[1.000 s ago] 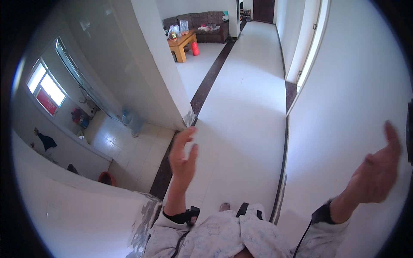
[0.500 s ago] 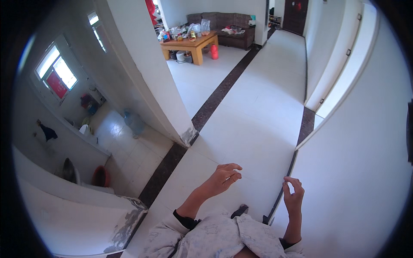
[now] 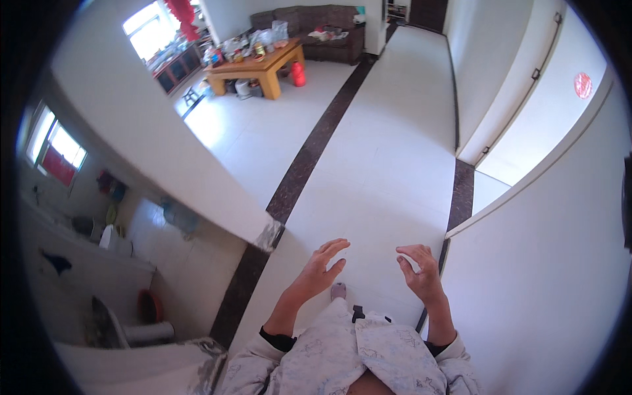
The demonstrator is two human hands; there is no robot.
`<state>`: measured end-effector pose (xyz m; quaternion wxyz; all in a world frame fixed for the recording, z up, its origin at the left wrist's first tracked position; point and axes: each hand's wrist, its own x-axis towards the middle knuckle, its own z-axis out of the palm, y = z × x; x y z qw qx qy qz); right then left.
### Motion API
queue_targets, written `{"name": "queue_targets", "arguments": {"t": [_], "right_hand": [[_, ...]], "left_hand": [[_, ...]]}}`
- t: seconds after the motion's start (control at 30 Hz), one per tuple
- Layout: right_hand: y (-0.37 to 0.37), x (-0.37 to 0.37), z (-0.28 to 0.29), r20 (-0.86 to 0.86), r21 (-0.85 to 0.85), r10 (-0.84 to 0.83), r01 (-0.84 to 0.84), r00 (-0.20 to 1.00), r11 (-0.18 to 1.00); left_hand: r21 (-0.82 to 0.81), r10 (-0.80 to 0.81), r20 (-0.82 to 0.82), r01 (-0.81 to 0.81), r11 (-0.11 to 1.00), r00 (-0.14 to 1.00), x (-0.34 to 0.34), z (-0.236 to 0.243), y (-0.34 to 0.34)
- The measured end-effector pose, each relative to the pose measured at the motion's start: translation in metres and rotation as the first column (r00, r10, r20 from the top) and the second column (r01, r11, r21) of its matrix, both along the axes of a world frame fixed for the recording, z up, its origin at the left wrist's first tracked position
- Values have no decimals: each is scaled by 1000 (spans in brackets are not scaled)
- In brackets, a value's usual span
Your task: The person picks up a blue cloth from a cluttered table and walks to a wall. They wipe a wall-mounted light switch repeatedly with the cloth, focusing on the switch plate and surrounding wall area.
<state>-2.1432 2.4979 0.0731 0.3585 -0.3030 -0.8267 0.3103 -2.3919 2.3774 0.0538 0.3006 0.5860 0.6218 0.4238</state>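
The fingers (image 3: 337,244) of the left hand (image 3: 317,272) curve loosely, parted from the thumb; those of the right hand (image 3: 423,273) bend in, just off its thumb. The nearest thing, the shirt (image 3: 398,355), is pale with fine line drawings. White floor (image 3: 375,191) tiles with a dark strip (image 3: 308,153) run past a table (image 3: 268,84) and brown sofa (image 3: 315,21). The shirt lies behind the fingers, nearer the body, apart from them.

The right grip (image 3: 424,275), a second ago far out from the left grip (image 3: 317,271), has come in about level with it. Well beyond the left grip, dark cabinets (image 3: 179,69) and a stool (image 3: 191,97) have appeared; beyond and rightward of the right grip, a round red sticker (image 3: 582,85).
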Motion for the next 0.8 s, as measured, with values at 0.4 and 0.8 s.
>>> {"name": "queue_targets", "arguments": {"t": [0.4,0.8], "right_hand": [[184,19,36,-137,-62,-424,420,895,905],[376,34,267,-462,847,277,325,843,421]], "left_hand": [[55,5,-36,-3,998,999,-47,28,193],[913,400,20,-179,365,916,-63,234,356]]}}
